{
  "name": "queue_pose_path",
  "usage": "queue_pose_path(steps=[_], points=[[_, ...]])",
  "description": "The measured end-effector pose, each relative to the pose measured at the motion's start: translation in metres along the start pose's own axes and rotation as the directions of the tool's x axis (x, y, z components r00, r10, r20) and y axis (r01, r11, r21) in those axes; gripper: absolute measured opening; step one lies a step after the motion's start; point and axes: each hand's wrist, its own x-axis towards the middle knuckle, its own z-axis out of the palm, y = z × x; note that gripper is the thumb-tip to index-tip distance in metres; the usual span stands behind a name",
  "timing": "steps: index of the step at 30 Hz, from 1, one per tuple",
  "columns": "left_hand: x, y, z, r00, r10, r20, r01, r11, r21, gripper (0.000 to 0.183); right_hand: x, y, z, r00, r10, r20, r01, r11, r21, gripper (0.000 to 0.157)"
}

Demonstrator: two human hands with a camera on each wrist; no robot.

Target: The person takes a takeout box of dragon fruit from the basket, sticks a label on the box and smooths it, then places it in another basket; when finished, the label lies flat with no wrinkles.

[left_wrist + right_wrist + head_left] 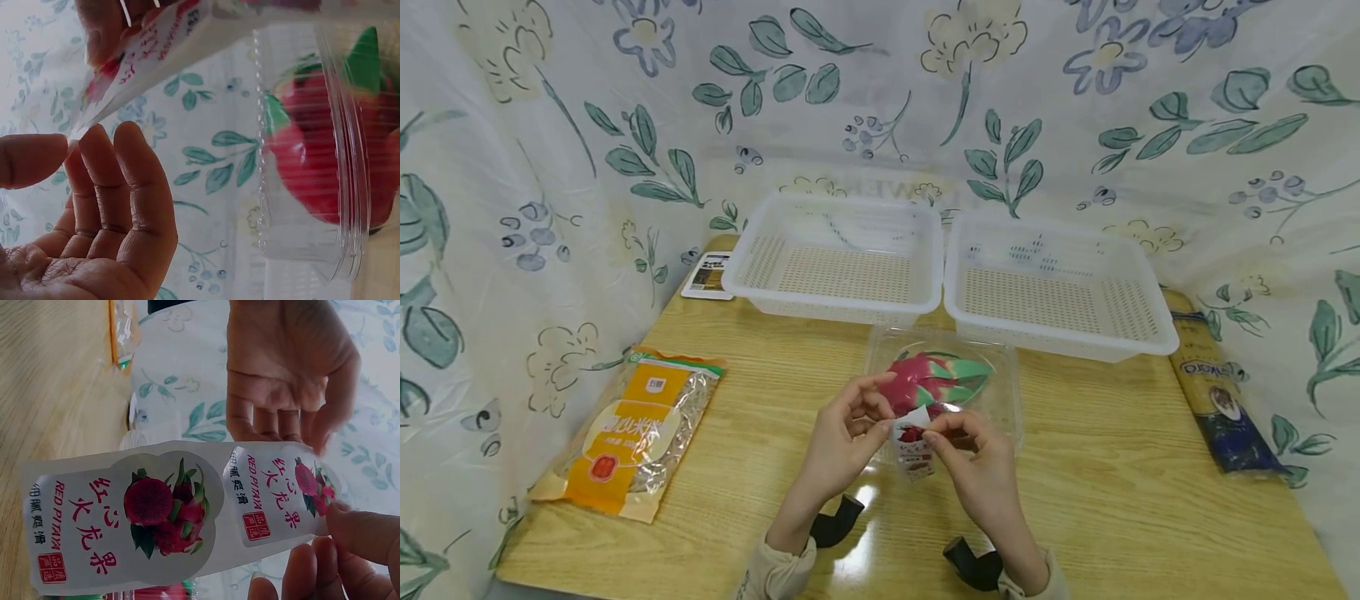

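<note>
Both hands meet over the near part of a clear plastic box (1009, 392) with a red and green dragon fruit (917, 381) inside. Between them is a white strip of dragon fruit stickers (134, 519), its two labels printed "RED PITAYA". My left hand (850, 437) pinches a corner of the strip between thumb and fingertip, its other fingers loosely bent, as the left wrist view shows. My right hand (976, 462) pinches the strip's edge beside it, thumb on the printed side near the smaller label. Seen from the left wrist, the strip is nearly edge-on.
Two white perforated baskets (841, 307) (1060, 337) stand side by side behind the box. An orange bag of grain (632, 429) lies at left, and a blue and gold packet (1225, 400) at right. A small white packet (707, 277) sits by the left basket. Floral cloth (880, 100) surrounds the table.
</note>
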Motion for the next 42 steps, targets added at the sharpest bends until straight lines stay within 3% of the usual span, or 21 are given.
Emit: queue_pose_path(steps=[6,13,22,26,32,36,42], points=[[0.003,-0.002,-0.001,0.997,-0.052,-0.056,0.054,0.998,0.039,0.045,-0.002,0.0,-0.001,1.0,-0.022,0.021,0.021,1.0,0.016,0.009],[0.01,-0.007,-0.005,0.982,-0.115,-0.148,0.131,0.986,0.104,0.039,-0.008,-0.003,-0.001,0.985,-0.152,0.079,0.15,0.988,0.039,0.011],[0.018,-0.015,-0.027,0.961,-0.153,-0.228,0.195,0.966,0.171,0.038,-0.013,-0.006,0.0,0.978,-0.178,0.113,0.176,0.984,0.029,0.012],[0.021,-0.019,-0.043,0.96,-0.188,-0.207,0.234,0.947,0.221,0.039,-0.011,-0.005,-0.001,0.981,-0.149,0.122,0.143,0.988,0.056,0.009],[0.032,-0.032,-0.068,0.964,-0.214,-0.157,0.254,0.913,0.319,0.04,-0.008,-0.006,-0.004,0.99,-0.039,0.138,0.025,0.995,0.101,0.004],[0.044,-0.047,-0.082,0.969,-0.212,-0.13,0.247,0.88,0.405,0.041,-0.007,-0.005,-0.005,0.989,0.008,0.148,-0.025,0.994,0.109,0.005],[0.058,-0.072,-0.095,0.956,-0.275,-0.104,0.29,0.821,0.492,0.041,-0.006,-0.003,-0.004,0.987,0.064,0.149,-0.079,0.992,0.095,0.005]])
